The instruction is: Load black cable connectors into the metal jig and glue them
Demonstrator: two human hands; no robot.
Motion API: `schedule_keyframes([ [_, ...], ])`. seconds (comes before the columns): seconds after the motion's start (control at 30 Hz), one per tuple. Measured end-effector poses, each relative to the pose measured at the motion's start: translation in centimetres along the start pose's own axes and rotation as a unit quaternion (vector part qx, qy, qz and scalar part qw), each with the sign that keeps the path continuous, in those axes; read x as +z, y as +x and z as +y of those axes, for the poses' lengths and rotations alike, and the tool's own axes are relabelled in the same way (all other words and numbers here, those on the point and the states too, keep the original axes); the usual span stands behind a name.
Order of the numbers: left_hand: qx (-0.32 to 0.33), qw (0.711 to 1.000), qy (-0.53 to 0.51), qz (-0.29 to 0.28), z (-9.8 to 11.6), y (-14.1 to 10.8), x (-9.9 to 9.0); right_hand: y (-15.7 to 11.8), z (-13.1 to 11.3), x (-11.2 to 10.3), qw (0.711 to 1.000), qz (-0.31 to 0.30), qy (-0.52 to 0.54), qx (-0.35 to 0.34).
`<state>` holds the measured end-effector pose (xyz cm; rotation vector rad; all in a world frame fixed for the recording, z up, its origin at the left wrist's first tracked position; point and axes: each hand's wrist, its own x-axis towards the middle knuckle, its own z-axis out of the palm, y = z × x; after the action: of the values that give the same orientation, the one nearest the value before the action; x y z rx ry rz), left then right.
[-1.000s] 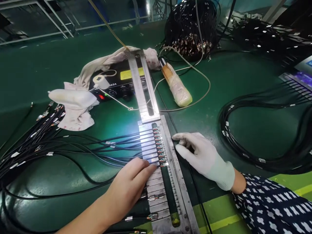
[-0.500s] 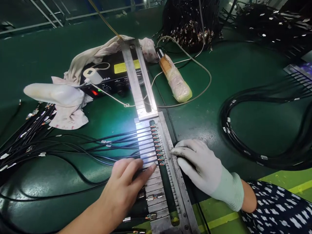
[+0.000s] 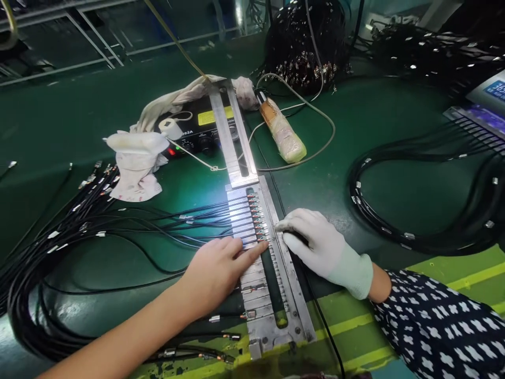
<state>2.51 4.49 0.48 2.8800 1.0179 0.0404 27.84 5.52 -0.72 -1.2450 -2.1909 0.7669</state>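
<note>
A slotted metal fixture (image 3: 252,273) lies lengthwise before me. Several black cables (image 3: 211,217) run across its upper slots from the left, their small stripped wire ends (image 3: 256,216) lined up over the long opening. My bare left hand (image 3: 219,263) is closed over the lowest of these cables, one digit stretched along it with the tip on its end; the other fingers curl and partly hide the cable. My right hand (image 3: 319,247), in a white glove, has bent fingers closed against the fixture's right rail. Further down, two cable ends (image 3: 248,315) rest on the fixture's left side.
A slotted metal plate (image 3: 232,137) leans from the fixture onto a black control box (image 3: 197,139) draped with cloth. A wrapped handle tool (image 3: 283,131) lies behind. Cable bundles sit left (image 3: 23,300), right (image 3: 357,200) and at the back (image 3: 305,47).
The view has shifted, so the fixture's lower end now shows. My left hand's digit has slid further right over the cable end. My gloved hand stays at the rail.
</note>
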Motion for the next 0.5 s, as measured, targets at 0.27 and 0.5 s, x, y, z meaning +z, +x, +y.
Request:
schedule_keyframes([
  [0.27, -0.208, 0.94, -0.272, -0.002, 1.0, -6.7, -1.7, -0.2, -0.1, 0.1, 1.0, 0.002, 0.003, 0.002],
  [0.5, -0.261, 0.917, -0.301, -0.006, 2.6, -8.2, -1.1, -0.3, 0.3, 0.3, 1.0, -0.004, -0.006, 0.012],
])
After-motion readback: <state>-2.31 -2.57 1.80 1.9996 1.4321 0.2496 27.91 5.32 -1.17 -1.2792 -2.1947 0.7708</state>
